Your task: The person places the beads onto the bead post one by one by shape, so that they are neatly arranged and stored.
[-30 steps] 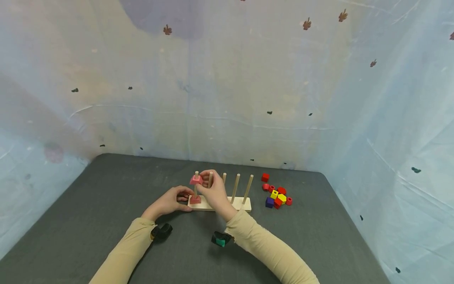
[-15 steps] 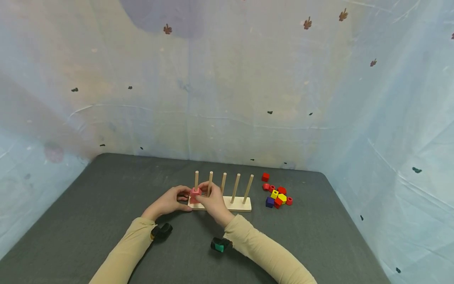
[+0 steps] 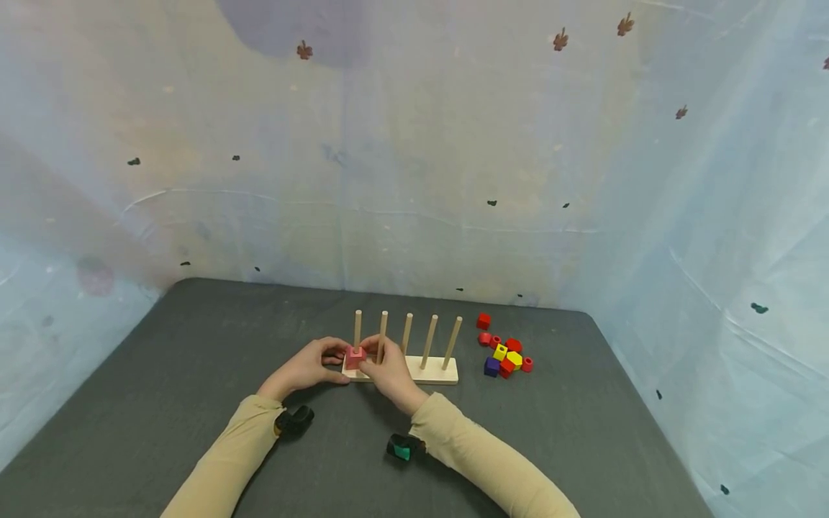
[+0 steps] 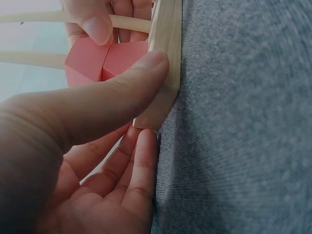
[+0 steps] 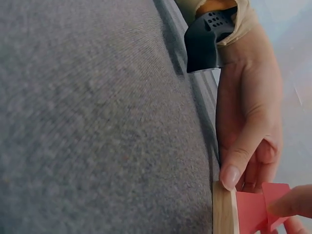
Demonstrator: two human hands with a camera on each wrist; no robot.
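A wooden peg stand [image 3: 432, 370] with several upright pegs lies on the dark table. Its leftmost peg runs through two pink blocks, stacked. In the left wrist view the upper pink block [image 4: 84, 62] touches the lower pink block [image 4: 125, 54], which sits on the base. My left hand [image 3: 309, 367] grips the stand's left end, thumb along the front edge and fingers round the back. From the right, my right hand [image 3: 392, 373] pinches the upper block, its thumb pressed on the near face. Its other fingers reach behind the pegs and are partly hidden.
Right of the stand lies a loose group of small pieces: a red cube [image 3: 483, 321], a dark blue cube [image 3: 491, 367], a yellow hexagonal piece [image 3: 514, 360] and several other red and yellow ones. A pale patterned sheet [image 3: 414, 180] hangs behind the table.
My right hand has brought the upper pink block down the leftmost peg from near its top onto the lower block. My left hand has stayed at the stand's end.
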